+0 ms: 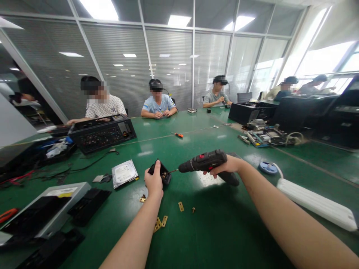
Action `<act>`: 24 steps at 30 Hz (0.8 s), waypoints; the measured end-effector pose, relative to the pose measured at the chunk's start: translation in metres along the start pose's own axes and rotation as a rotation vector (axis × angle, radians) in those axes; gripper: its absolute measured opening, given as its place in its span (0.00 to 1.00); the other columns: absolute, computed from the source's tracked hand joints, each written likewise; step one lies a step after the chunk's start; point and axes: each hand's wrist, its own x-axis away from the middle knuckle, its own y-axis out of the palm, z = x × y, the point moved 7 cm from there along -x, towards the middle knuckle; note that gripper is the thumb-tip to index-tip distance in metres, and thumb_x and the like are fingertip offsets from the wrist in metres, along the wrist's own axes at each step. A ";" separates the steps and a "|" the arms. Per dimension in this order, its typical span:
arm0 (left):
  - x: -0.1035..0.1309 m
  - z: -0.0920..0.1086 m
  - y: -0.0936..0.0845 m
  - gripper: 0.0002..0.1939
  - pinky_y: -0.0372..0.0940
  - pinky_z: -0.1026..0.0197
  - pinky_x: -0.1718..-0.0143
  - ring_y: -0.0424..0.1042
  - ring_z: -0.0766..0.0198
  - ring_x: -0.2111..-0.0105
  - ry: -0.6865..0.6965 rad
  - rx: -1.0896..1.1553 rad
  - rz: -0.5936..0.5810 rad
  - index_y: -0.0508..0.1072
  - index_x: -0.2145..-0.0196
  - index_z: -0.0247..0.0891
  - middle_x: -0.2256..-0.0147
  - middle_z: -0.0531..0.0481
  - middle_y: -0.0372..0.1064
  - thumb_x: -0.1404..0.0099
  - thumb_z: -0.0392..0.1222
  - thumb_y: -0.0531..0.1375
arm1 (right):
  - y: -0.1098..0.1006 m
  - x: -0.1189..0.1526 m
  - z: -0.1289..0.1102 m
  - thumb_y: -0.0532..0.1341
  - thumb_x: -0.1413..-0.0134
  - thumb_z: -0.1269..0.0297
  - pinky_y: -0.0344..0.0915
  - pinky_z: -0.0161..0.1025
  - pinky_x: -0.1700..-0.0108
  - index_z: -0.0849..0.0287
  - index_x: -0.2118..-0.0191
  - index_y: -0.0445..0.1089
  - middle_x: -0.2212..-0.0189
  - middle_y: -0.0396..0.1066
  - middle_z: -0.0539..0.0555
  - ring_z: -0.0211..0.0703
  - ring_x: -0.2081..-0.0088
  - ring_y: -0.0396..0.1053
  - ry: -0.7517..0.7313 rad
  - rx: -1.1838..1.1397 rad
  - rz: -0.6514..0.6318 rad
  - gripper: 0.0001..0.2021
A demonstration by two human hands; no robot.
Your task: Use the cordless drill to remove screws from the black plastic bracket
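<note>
My right hand is wrapped round the grip of a black cordless drill, which lies nearly level and points left. Its long thin bit reaches the open side of a small black box-shaped part. My left hand grips that part, thumb on top. Small brassy pieces show inside it; whether the bit touches one I cannot tell. On the green table below lie a brass plate with holes, a small screw and several more brass plates, partly behind my left forearm.
Left of my hands are a hard drive, a silver drive bay and a black computer case. An orange screwdriver lies ahead. To the right are a circuit board, a blue reel and a white power strip. Several people sit opposite.
</note>
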 end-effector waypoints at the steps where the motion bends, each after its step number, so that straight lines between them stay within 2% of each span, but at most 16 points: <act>1: 0.000 0.000 0.000 0.35 0.71 0.49 0.52 0.75 0.52 0.60 0.007 0.006 -0.014 0.74 0.60 0.39 0.65 0.48 0.74 0.48 0.73 0.71 | -0.003 -0.002 0.001 0.79 0.58 0.59 0.80 0.46 0.60 0.61 0.52 0.83 0.57 0.85 0.58 0.47 0.67 0.80 -0.005 -0.004 0.000 0.25; 5: -0.001 -0.001 -0.001 0.35 0.70 0.52 0.54 0.75 0.54 0.60 0.024 0.044 -0.046 0.74 0.60 0.40 0.65 0.50 0.73 0.47 0.75 0.70 | -0.006 -0.008 0.003 0.81 0.61 0.60 0.79 0.48 0.50 0.60 0.55 0.83 0.59 0.86 0.56 0.51 0.59 0.82 -0.046 0.008 -0.002 0.24; 7: -0.002 -0.002 -0.004 0.35 0.68 0.54 0.56 0.73 0.55 0.61 0.018 0.069 -0.054 0.74 0.61 0.39 0.65 0.50 0.72 0.47 0.75 0.70 | -0.004 -0.009 0.004 0.81 0.60 0.61 0.79 0.49 0.49 0.60 0.54 0.83 0.59 0.86 0.57 0.52 0.57 0.83 -0.061 0.017 -0.020 0.24; 11: -0.004 -0.003 -0.004 0.35 0.67 0.56 0.61 0.71 0.57 0.64 0.008 0.092 -0.088 0.72 0.63 0.40 0.67 0.52 0.69 0.47 0.75 0.70 | 0.002 -0.006 0.005 0.80 0.59 0.61 0.81 0.49 0.52 0.60 0.49 0.81 0.57 0.85 0.58 0.53 0.57 0.83 -0.062 0.031 -0.081 0.28; 14: -0.004 -0.001 -0.003 0.35 0.66 0.57 0.62 0.70 0.59 0.66 0.013 0.078 -0.085 0.71 0.64 0.40 0.68 0.54 0.68 0.47 0.75 0.70 | 0.001 -0.004 0.006 0.78 0.56 0.59 0.81 0.48 0.58 0.61 0.48 0.81 0.57 0.85 0.59 0.51 0.62 0.83 -0.047 0.052 -0.089 0.27; 16: -0.003 0.001 -0.002 0.34 0.66 0.57 0.62 0.69 0.59 0.66 0.007 0.096 -0.078 0.70 0.64 0.40 0.68 0.54 0.68 0.47 0.75 0.70 | -0.004 -0.004 0.005 0.78 0.56 0.57 0.81 0.48 0.57 0.61 0.51 0.82 0.60 0.85 0.56 0.51 0.64 0.82 -0.045 0.078 -0.033 0.24; 19: -0.001 0.003 0.000 0.34 0.66 0.57 0.62 0.68 0.60 0.66 -0.001 0.130 -0.073 0.70 0.64 0.40 0.68 0.54 0.68 0.48 0.73 0.71 | -0.014 -0.002 -0.002 0.78 0.56 0.59 0.79 0.50 0.51 0.58 0.56 0.83 0.63 0.84 0.53 0.52 0.60 0.81 -0.050 0.147 0.132 0.20; 22: -0.001 0.004 0.001 0.34 0.65 0.58 0.62 0.68 0.61 0.66 -0.001 0.143 -0.079 0.70 0.65 0.40 0.68 0.54 0.68 0.48 0.73 0.72 | -0.017 0.006 -0.008 0.80 0.61 0.60 0.76 0.51 0.46 0.57 0.55 0.83 0.59 0.85 0.53 0.55 0.55 0.81 -0.034 0.236 0.296 0.23; 24: -0.001 0.003 0.001 0.34 0.66 0.57 0.61 0.69 0.60 0.66 -0.001 0.133 -0.081 0.70 0.65 0.40 0.68 0.54 0.68 0.48 0.74 0.71 | -0.013 0.015 -0.010 0.82 0.64 0.60 0.76 0.50 0.46 0.56 0.55 0.83 0.58 0.86 0.53 0.58 0.53 0.80 -0.002 0.308 0.399 0.25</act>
